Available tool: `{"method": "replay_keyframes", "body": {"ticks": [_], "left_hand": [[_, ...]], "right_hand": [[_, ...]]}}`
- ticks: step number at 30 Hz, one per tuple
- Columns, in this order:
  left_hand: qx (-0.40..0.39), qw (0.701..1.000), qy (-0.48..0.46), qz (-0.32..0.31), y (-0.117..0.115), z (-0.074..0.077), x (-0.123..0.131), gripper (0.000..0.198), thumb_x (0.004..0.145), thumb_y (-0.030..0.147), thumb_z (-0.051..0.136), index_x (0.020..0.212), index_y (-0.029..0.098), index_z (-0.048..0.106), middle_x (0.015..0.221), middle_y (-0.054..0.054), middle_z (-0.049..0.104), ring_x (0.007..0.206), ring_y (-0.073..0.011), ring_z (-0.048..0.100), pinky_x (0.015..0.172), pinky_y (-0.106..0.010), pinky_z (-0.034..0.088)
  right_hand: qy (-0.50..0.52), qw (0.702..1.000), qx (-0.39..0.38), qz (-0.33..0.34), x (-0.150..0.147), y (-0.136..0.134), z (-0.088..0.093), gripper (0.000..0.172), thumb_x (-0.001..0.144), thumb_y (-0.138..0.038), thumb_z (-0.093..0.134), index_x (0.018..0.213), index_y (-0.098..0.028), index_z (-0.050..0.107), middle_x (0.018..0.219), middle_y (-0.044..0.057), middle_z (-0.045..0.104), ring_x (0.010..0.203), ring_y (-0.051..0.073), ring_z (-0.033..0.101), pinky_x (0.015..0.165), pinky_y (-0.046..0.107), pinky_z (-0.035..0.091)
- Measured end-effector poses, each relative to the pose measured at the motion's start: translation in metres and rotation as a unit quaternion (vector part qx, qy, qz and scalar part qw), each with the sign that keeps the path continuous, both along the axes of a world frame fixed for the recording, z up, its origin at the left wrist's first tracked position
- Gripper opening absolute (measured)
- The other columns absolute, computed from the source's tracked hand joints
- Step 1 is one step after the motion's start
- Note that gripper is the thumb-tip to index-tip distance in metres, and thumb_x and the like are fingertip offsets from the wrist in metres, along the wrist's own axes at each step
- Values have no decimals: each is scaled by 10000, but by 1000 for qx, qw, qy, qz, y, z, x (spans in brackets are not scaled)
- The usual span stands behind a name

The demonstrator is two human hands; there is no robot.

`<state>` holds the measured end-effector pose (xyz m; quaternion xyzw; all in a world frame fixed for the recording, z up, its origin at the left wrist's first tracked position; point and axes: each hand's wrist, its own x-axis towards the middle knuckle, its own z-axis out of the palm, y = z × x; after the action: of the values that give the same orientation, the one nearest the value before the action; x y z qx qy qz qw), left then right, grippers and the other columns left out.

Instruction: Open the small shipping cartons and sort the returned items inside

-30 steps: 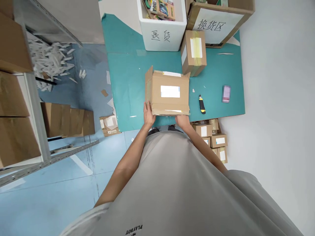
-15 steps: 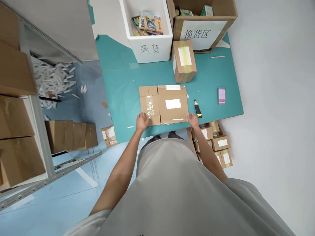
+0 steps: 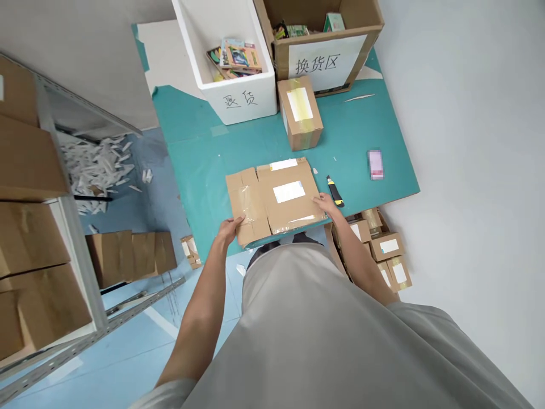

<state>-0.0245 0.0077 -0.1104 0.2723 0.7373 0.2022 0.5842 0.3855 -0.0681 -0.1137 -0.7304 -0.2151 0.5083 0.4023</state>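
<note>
Now that the box [image 3: 275,199] is squashed flat at the worktop's [image 3: 204,153] near edge, L hand [image 3: 230,230] grips its corner, R hand [image 3: 326,203] presses w/ fingers spread — collapsing looks done imo.

Plain brown flattened cardboard box [image 3: 272,201], with a white label dead centre, another white strip at its 12 o'clock edge and shiny clear tape over the flap at 9. The table top [image 3: 361,130] under it is teal. At the box's 3 o'clock, a black utility knife [image 3: 334,191] with yellow bits. At 1 o'clock, a small brown sealed box [image 3: 300,112] with yellowish tape and a white label. The foam bin [image 3: 238,99] at 11 o'clock is white with black handwriting, colourful books inside, I think. The big carton [image 3: 323,54] at 1 is brown with a white sign. Floor is pale blue, shirt grey.
</note>
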Motion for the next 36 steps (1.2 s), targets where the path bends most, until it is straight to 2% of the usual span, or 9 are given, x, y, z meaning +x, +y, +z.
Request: {"method": "replay_keyframes", "body": {"ticks": [5,8,14,18,22,25,28,32,36], "left_hand": [[7,1000,-29,-6,-1,25,-13,507,675,269,1013,953,259,590,924,-43,813,937,-245,826,963,-401,686],[20,995,-63,-71,13,36,-16,496,695,270,995,1053,268,650,1070,-45,847,1015,-243,837,982,-380,692],[-2,952,-154,-265,43,46,18,464,752,415,992,1116,226,775,1221,-123,861,1112,-307,831,978,-406,709],[-43,909,-177,-375,27,39,61,544,739,481,1018,1123,169,792,1092,-136,863,1029,-317,843,970,-437,712],[-69,858,-176,-478,-30,23,100,552,712,476,1036,1095,157,800,1072,-127,863,1012,-297,841,969,-418,713],[-82,816,-188,-541,-96,13,124,528,701,465,1046,1067,181,793,1087,-114,867,1093,-303,839,1013,-424,706],[-93,776,-201,-591,-173,10,139,506,692,418,1050,1059,186,790,1111,-110,866,1139,-303,831,1047,-430,694],[-128,718,-184,-659,-276,10,137,479,686,302,1028,1081,190,781,1136,-107,862,1114,-281,821,1018,-415,687],[-153,646,-161,-730,-372,7,116,453,687,271,973,1082,201,762,1142,-99,855,1083,-268,800,953,-388,668]], "right_hand": [[72,995,51,-43,-16,-30,23,536,691,-606,946,1013,-240,723,1010,52,889,986,267,838,936,411,673],[83,988,80,-104,-27,-71,36,603,699,-629,960,1107,-237,751,1086,68,895,1005,284,840,956,432,673],[-4,953,85,-291,-78,-196,41,636,734,-691,943,1140,-224,795,1224,98,881,1128,324,815,1066,492,645],[-73,901,50,-424,-152,-292,28,684,770,-783,889,1152,-220,819,1277,113,869,1223,356,780,1115,499,615],[-88,811,-11,-578,-247,-383,20,692,824,-792,830,1201,-211,822,1275,99,861,1242,338,758,1119,456,609],[-43,681,-60,-729,-321,-435,18,666,851,-705,849,1294,-215,767,1263,106,846,1236,292,757,1079,406,628],[96,573,-8,-814,-385,-465,15,601,855,-610,913,1295,-250,719,1200,107,839,1145,265,799,989,387,669],[207,501,122,-831,-444,-486,2,434,842,-519,971,1050,-263,689,1010,64,828,980,230,818,944,351,685],[190,428,112,-876,-477,-529,-15,465,787,-313,985,802,-276,522,746,-52,694,725,134,701,852,265,663]]}}
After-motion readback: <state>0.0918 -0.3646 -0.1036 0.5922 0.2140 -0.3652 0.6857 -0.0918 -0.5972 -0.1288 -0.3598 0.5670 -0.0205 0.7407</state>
